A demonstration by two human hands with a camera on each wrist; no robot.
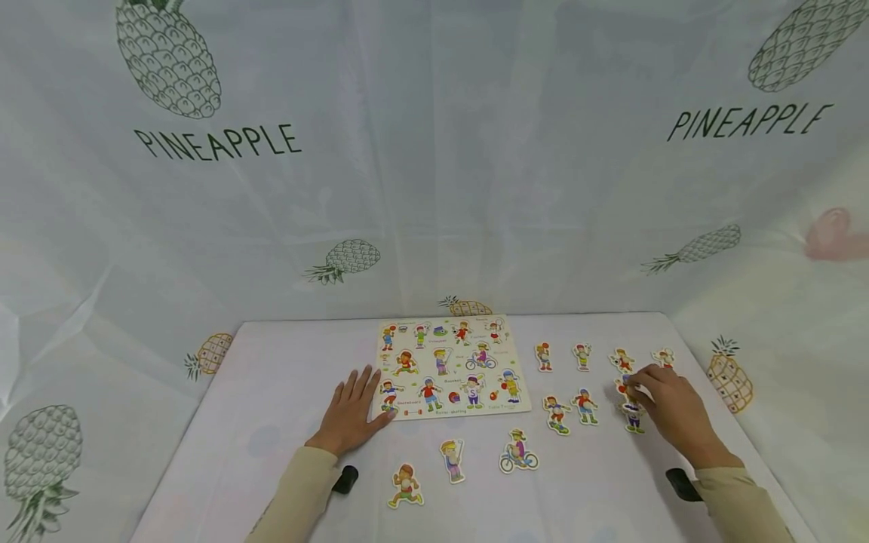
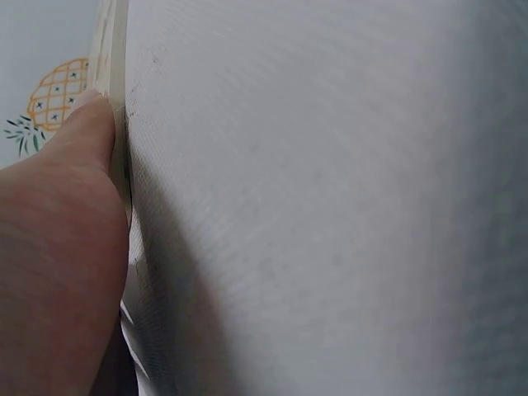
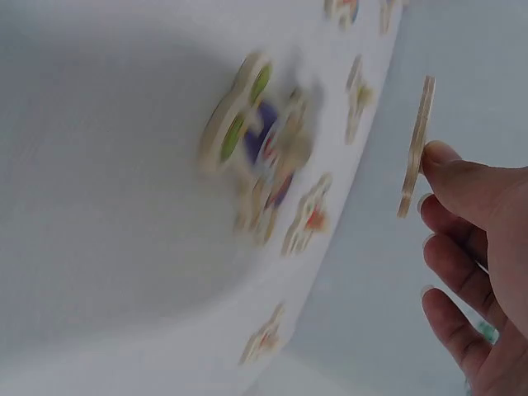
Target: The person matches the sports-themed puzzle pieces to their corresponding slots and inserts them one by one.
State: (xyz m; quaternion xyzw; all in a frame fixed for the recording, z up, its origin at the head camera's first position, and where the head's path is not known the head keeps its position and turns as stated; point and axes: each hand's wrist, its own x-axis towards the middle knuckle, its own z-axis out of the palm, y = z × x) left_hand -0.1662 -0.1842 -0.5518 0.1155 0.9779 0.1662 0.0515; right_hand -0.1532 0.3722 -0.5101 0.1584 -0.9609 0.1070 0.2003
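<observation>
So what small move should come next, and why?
Probably carry the piece to the board: the right hand pinches it clear of the table, the left hand rests at the board's edge, and the blue-topped figure near its near right corner looks like a match.

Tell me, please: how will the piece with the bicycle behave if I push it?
The bicycle piece would probably slide rather than roll, since it lies flat on the table. It is likely stiff and light: the similar held piece in the right hand shows a thin, straight, wood-like edge.
</observation>
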